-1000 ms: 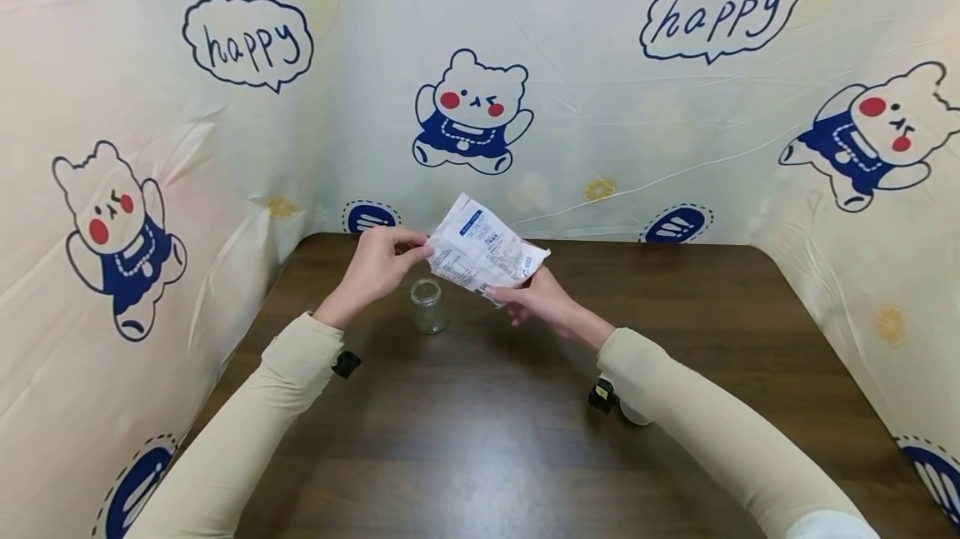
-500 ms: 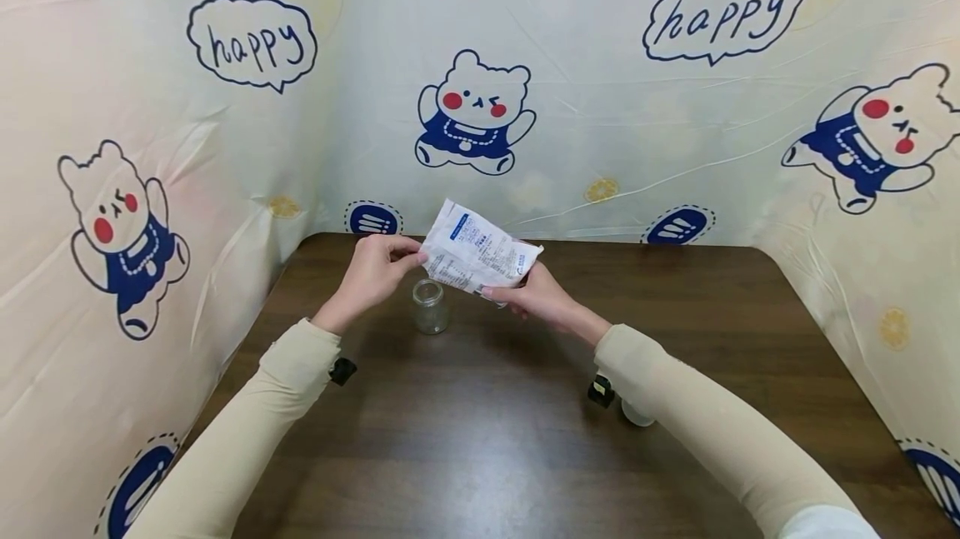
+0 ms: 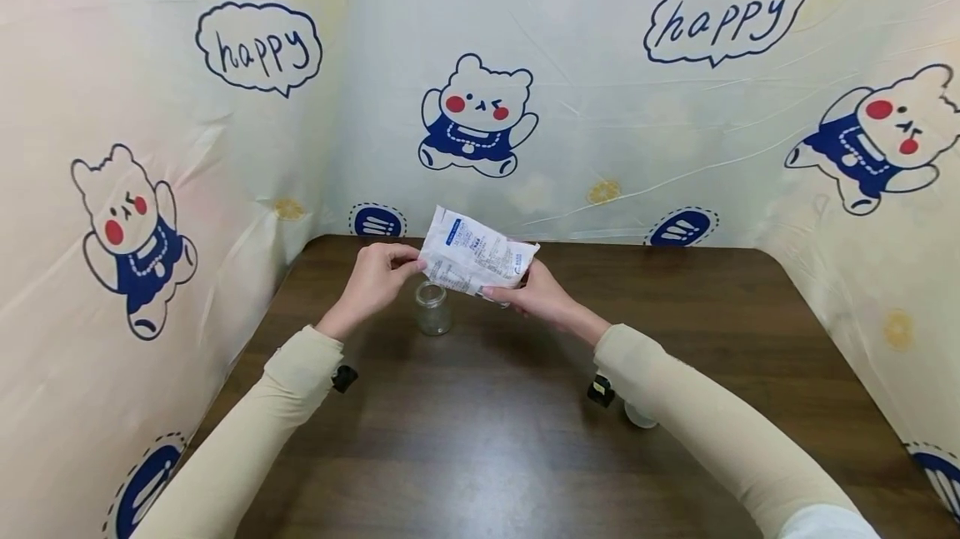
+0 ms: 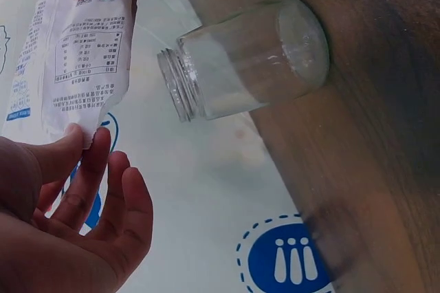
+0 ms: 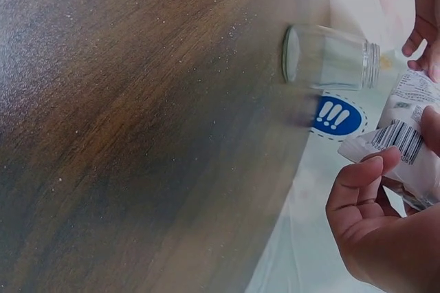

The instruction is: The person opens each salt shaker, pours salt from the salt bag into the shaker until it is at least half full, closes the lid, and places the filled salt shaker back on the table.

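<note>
A white plastic packet (image 3: 472,254) with blue and black print is held up between both hands, tilted, above the table. My left hand (image 3: 375,279) pinches its left corner between thumb and index finger; the other fingers (image 4: 137,200) are off the packet. My right hand (image 3: 549,297) grips the packet's right end, thumb across the printed face near the barcode (image 5: 399,142). Just below the packet's left part, an uncapped clear glass jar (image 3: 433,316) stands upright on the table. Its threaded neck (image 4: 180,85) shows in the left wrist view, and I see nothing inside the glass.
A round, pale translucent thing (image 3: 641,416) lies on the table, partly hidden by the right sleeve. The dark wooden table (image 3: 465,456) is enclosed at the back and sides by a printed cloth (image 3: 585,122). Tiny white specks (image 5: 213,122) dot the tabletop in the right wrist view.
The packet has shifted a little left and down, and its tilt has lessened. My left hand has lowered slightly with its corner. Both hands keep hold, and the jar stays on the table.
</note>
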The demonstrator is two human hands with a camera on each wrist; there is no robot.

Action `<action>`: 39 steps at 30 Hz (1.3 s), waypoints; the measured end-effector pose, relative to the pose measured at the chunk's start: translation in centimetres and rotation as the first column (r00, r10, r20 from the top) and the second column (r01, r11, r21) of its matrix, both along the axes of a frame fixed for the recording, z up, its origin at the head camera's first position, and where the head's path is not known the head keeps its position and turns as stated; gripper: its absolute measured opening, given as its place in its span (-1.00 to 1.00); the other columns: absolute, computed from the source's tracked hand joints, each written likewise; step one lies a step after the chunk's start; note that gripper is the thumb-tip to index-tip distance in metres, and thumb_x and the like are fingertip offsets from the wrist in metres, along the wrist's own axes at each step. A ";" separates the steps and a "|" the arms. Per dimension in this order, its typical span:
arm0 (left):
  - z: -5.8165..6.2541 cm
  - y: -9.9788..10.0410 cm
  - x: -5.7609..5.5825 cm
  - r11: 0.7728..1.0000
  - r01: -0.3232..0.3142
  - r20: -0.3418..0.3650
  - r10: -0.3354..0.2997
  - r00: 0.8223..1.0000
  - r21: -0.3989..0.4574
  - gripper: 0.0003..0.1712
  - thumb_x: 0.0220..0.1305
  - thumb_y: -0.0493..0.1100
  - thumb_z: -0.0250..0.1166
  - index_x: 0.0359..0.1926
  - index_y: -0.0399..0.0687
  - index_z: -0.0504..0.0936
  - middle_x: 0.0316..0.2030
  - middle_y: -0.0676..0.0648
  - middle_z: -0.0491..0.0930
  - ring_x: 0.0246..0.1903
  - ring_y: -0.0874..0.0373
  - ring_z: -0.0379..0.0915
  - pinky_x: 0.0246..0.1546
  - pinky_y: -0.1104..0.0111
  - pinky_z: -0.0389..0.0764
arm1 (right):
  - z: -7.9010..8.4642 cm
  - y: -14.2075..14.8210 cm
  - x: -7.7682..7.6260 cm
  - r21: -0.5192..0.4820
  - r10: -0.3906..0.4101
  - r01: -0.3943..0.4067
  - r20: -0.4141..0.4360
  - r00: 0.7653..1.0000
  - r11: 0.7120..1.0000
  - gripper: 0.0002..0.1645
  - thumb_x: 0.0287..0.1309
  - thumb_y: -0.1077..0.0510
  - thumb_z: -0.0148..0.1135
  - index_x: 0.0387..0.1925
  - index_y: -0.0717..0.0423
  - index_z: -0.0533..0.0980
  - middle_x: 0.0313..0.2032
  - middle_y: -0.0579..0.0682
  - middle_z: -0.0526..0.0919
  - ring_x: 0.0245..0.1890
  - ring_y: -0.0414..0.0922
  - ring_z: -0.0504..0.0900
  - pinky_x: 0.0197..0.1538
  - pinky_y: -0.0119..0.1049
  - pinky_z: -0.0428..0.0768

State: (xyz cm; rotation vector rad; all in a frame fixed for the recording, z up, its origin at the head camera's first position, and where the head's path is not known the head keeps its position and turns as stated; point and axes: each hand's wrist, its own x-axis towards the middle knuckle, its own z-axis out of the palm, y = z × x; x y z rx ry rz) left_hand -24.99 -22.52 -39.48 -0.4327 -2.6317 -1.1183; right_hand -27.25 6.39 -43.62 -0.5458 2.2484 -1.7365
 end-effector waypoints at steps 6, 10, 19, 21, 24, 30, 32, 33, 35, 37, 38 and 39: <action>-0.5 -0.1 0.1 1.000 -0.015 0.023 0.015 1.000 0.006 -0.85 0.40 -0.32 0.43 -0.09 -0.32 0.82 -0.16 -0.21 0.78 -0.28 -0.03 0.61 -0.24 0.14 0.61 | 0.0 -0.1 0.1 0.007 0.000 0.000 -0.004 1.000 1.000 -0.29 0.25 0.09 0.55 0.35 -0.15 0.44 -0.09 0.03 0.76 -0.59 -0.08 0.41 -0.54 -0.22 0.38; -0.8 -0.3 0.2 1.000 -0.020 0.019 0.020 1.000 0.001 -0.85 0.40 -0.31 0.42 -0.10 -0.32 0.82 -0.17 -0.21 0.78 -0.29 -0.02 0.59 -0.25 0.15 0.58 | 0.2 -0.2 0.1 0.011 0.005 -0.005 -0.008 1.000 1.000 -0.30 0.25 0.09 0.54 0.36 -0.13 0.45 -0.06 0.03 0.75 -0.58 -0.09 0.40 -0.54 -0.26 0.38; -1.0 -0.3 0.2 1.000 -0.027 0.036 0.027 0.999 0.008 -0.85 0.41 -0.32 0.41 -0.09 -0.32 0.81 -0.17 -0.21 0.78 -0.29 -0.02 0.59 -0.26 0.16 0.58 | 0.4 -0.3 0.2 0.015 -0.001 0.002 -0.008 1.000 1.000 -0.34 0.27 0.07 0.54 0.34 -0.09 0.49 0.00 0.03 0.75 -0.57 -0.10 0.39 -0.55 -0.29 0.37; -1.0 -0.3 0.2 0.999 -0.031 0.043 0.030 0.999 0.009 -0.85 0.42 -0.32 0.41 -0.08 -0.32 0.81 -0.16 -0.21 0.78 -0.28 -0.02 0.60 -0.25 0.15 0.59 | 0.4 -0.3 0.2 0.016 -0.004 0.004 -0.009 1.000 1.000 -0.34 0.27 0.07 0.54 0.34 -0.11 0.48 0.01 0.02 0.75 -0.57 -0.09 0.40 -0.55 -0.30 0.36; -1.0 -0.3 0.3 0.999 -0.036 0.048 0.035 0.998 0.010 -0.84 0.41 -0.32 0.41 -0.08 -0.33 0.81 -0.15 -0.22 0.78 -0.27 -0.04 0.61 -0.22 0.12 0.61 | 0.3 -0.3 0.1 0.019 -0.008 0.008 -0.015 1.000 1.000 -0.33 0.28 0.05 0.53 0.35 -0.12 0.45 0.04 0.00 0.73 -0.54 -0.07 0.43 -0.55 -0.30 0.37; -0.9 -0.4 0.2 0.999 -0.040 0.060 0.040 0.997 0.007 -0.83 0.41 -0.32 0.41 -0.06 -0.33 0.81 -0.13 -0.24 0.78 -0.24 -0.06 0.62 -0.18 0.08 0.63 | 0.2 -0.4 0.1 0.001 -0.019 0.019 -0.031 0.999 1.000 -0.32 0.29 0.05 0.52 0.36 -0.15 0.44 0.08 -0.03 0.71 -0.37 0.14 0.57 -0.53 -0.29 0.40; -1.0 -0.5 0.1 0.999 -0.041 0.066 0.041 0.997 0.008 -0.83 0.41 -0.32 0.41 -0.05 -0.33 0.81 -0.12 -0.24 0.78 -0.24 -0.07 0.62 -0.17 0.09 0.63 | 0.2 -0.4 0.2 -0.009 -0.022 0.022 -0.039 0.999 1.000 -0.30 0.29 0.06 0.52 0.38 -0.17 0.42 0.10 -0.03 0.70 -0.28 0.21 0.62 -0.52 -0.29 0.41; -1.0 -0.5 0.1 0.999 -0.042 0.068 0.041 0.997 0.008 -0.82 0.41 -0.31 0.41 -0.05 -0.33 0.81 -0.12 -0.24 0.78 -0.24 -0.07 0.61 -0.17 0.09 0.63 | 0.2 -0.5 0.2 -0.012 -0.023 0.022 -0.045 0.999 1.000 -0.28 0.29 0.07 0.52 0.39 -0.17 0.41 0.11 -0.03 0.70 -0.24 0.21 0.64 -0.51 -0.29 0.42; -1.0 -0.5 0.1 0.999 -0.043 0.072 0.042 0.997 0.007 -0.82 0.41 -0.31 0.41 -0.04 -0.32 0.81 -0.12 -0.23 0.78 -0.24 -0.07 0.61 -0.18 0.09 0.62 | 0.2 -0.6 0.1 -0.025 -0.021 0.020 -0.056 0.998 1.000 -0.25 0.29 0.10 0.52 0.42 -0.16 0.39 0.14 -0.03 0.68 -0.13 0.18 0.67 -0.42 -0.29 0.52; -1.0 -0.6 0.1 0.999 -0.045 0.072 0.044 0.996 0.006 -0.82 0.41 -0.31 0.41 -0.05 -0.32 0.81 -0.12 -0.23 0.78 -0.25 -0.07 0.61 -0.18 0.10 0.62 | 0.2 -0.7 0.1 -0.033 -0.015 0.013 -0.067 0.998 0.999 -0.23 0.28 0.13 0.52 0.44 -0.13 0.38 0.18 -0.01 0.66 -0.05 0.10 0.69 -0.29 -0.27 0.63; -1.1 -0.6 0.1 0.999 -0.045 0.073 0.045 0.996 0.006 -0.82 0.41 -0.31 0.42 -0.05 -0.32 0.81 -0.12 -0.23 0.78 -0.25 -0.07 0.60 -0.19 0.10 0.61 | 0.2 -0.7 0.1 -0.034 -0.012 0.009 -0.075 0.997 0.999 -0.22 0.28 0.14 0.52 0.44 -0.11 0.38 0.20 0.00 0.65 -0.02 0.06 0.69 -0.21 -0.24 0.66; -1.1 -0.6 0.1 0.999 -0.046 0.074 0.045 0.996 0.005 -0.82 0.41 -0.31 0.42 -0.05 -0.32 0.81 -0.12 -0.23 0.78 -0.25 -0.06 0.60 -0.19 0.11 0.61 | 0.1 -0.7 0.0 -0.033 -0.011 0.008 -0.082 0.997 0.999 -0.21 0.28 0.15 0.53 0.45 -0.10 0.38 0.21 0.00 0.64 0.00 0.03 0.69 -0.14 -0.22 0.68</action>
